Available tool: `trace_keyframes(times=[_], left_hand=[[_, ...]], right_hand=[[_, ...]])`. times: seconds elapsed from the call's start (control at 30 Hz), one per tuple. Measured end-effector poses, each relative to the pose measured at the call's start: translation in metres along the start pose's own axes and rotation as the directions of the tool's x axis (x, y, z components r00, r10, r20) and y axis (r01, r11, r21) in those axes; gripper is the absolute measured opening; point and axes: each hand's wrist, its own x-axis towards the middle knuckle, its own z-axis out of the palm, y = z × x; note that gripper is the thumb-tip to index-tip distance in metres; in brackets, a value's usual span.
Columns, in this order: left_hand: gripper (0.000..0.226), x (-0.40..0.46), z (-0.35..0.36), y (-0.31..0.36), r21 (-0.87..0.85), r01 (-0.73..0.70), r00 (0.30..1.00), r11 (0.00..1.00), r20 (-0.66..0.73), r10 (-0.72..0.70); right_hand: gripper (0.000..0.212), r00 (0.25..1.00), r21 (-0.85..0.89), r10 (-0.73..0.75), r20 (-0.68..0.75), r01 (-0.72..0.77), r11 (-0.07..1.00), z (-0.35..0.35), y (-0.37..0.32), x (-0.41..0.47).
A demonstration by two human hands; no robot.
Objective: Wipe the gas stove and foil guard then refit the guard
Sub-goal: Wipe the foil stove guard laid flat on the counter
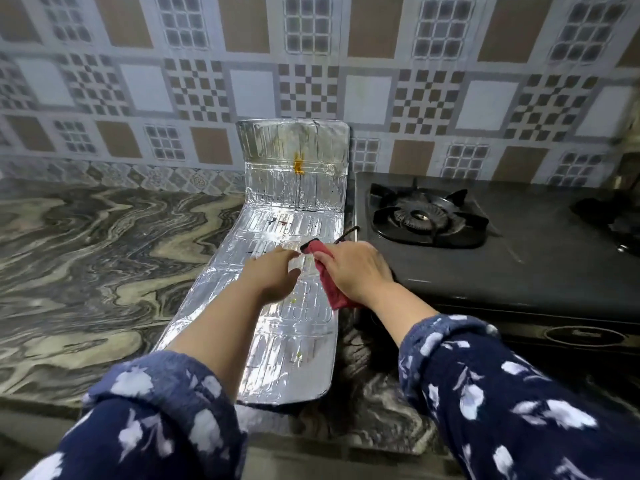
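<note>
The silver foil guard lies flat on the marble counter left of the stove, its far panels bent up against the tiled wall. An orange stain marks the upright part. My left hand rests on the flat foil with fingers stretched forward. My right hand grips a red cloth over the foil's right edge, next to the stove. The black gas stove stands to the right with its left burner in view.
The swirled marble counter stretches to the left of the foil. The patterned tile wall runs behind everything. A second burner shows dimly at the far right. The stove's front knob faces the counter edge.
</note>
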Motion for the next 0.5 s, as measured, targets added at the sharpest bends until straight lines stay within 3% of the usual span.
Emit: trace_keyframes(times=[0.13,0.3,0.5], left_hand=[[0.047,-0.028,-0.001,-0.050,-0.009,0.081,0.997,0.997,0.000,-0.081],[0.048,-0.077,0.017,-0.114,0.011,0.253,0.967,0.967,0.032,-0.254],[0.055,-0.121,0.060,-0.173,0.013,0.337,0.941,0.941,0.039,-0.338]], right_hand=[[0.045,0.996,0.112,-0.087,-0.036,0.091,0.990,0.019,-0.043,0.014],[0.041,0.965,0.116,-0.215,0.147,0.199,0.973,0.072,-0.097,0.006],[0.047,0.820,0.218,-0.424,0.385,0.366,0.905,0.151,-0.143,-0.019]])
